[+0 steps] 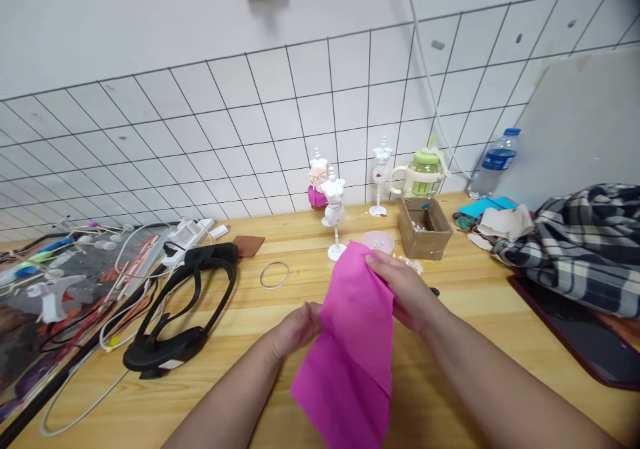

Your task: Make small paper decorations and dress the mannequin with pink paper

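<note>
A sheet of bright pink crepe paper (356,342) hangs over the wooden table (280,362), held up between both hands. My left hand (299,327) pinches its left edge with fingers closed. My right hand (404,287) grips the upper right edge, thumb on top. Just beyond the paper stands a small white mannequin (334,217) on a stand. A second mannequin wearing a pink skirt (317,185) and a third bare white one (381,172) stand behind it near the wall.
A small cardboard box (425,227), a round pink lid (378,241), a green cup (424,172) and a water bottle (494,162) stand at the back right. Plaid cloth (580,242) lies right. A black headset (185,302), cables, a metal ring (275,275) and glue guns lie left.
</note>
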Demonstrator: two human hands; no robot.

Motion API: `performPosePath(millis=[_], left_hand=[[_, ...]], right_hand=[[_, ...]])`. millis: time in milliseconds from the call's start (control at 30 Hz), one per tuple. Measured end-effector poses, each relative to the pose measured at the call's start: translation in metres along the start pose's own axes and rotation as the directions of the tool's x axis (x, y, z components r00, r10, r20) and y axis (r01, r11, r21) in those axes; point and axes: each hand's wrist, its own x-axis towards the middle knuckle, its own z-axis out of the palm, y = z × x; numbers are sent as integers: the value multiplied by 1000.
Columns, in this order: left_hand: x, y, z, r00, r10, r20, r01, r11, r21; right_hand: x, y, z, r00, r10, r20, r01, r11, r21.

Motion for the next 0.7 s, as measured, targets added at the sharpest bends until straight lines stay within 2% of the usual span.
performPosePath(millis=[67,133,167,233,267,300,333,400,500,600,700], left_hand=[[-2,0,0,997,-70,-37,69,997,-40],[-3,1,0,980,-180,-84,181,984,-3],[-3,2,-2,969,-217,-117,220,975,11],[-2,1,-6,955,-230,-188,235,972,8],[-2,1,-9,950,-219,-223,224,975,-5],[-1,0,-12,946,-206,-252,209,978,-17],[0,-1,-15,942,-194,-274,195,980,-24],[1,-1,-20,938,-177,-297,176,984,-30],[2,-1,-21,952,-143,-271,142,990,-22],[3,-1,-20,966,-95,-239,96,995,-6],[3,-2,-20,967,-79,-244,88,996,26]], right_hand=[[13,4,-9,998,-3,-56,6,999,44],[22,5,-28,997,-11,-83,13,1000,20],[24,3,-41,995,-15,-98,12,1000,-28],[23,-5,-74,984,-91,-151,39,948,-315],[20,-11,-92,968,-183,-171,70,853,-518],[17,-15,-109,964,-243,-108,104,717,-689],[14,-19,-124,974,-224,-16,122,586,-801],[10,-20,-146,977,-197,79,148,370,-917],[14,-8,-157,961,-261,95,124,96,-988],[24,5,-154,974,-207,93,79,-71,-994],[27,9,-147,978,-142,153,133,-144,-981]])
